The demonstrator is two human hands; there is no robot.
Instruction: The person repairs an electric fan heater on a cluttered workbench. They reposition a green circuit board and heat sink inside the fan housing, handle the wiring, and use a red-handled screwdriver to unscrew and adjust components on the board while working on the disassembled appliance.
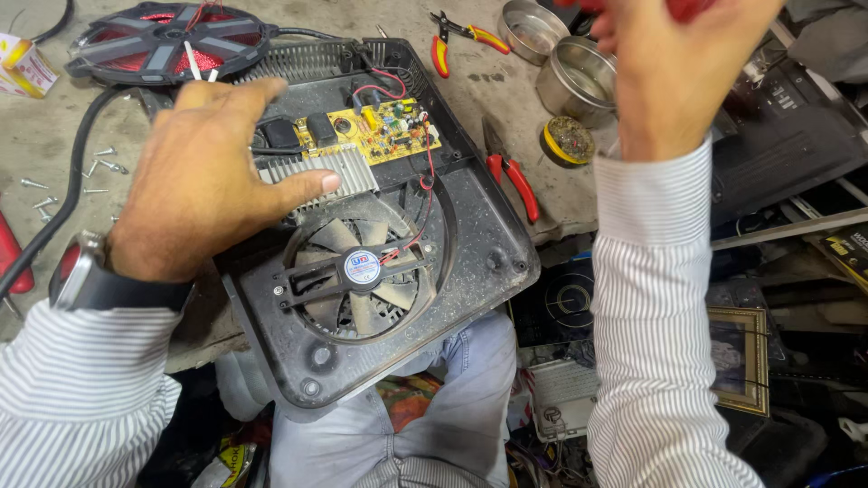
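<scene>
Left hand palm down, fingers spread open, thumb resting on heat sink inside black housing lying on counter. Right hand raised, fingers curled, seemingly gripping red object; top edge cuts it off. Fan near wrist.

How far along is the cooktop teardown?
Done: black housing is open, coil disc lifted aside, screws out on the bench. In hand: left hand rests over the heatsink; right hand raised with something red. Left: yellow circuit board and fan are mounted inside.
</scene>
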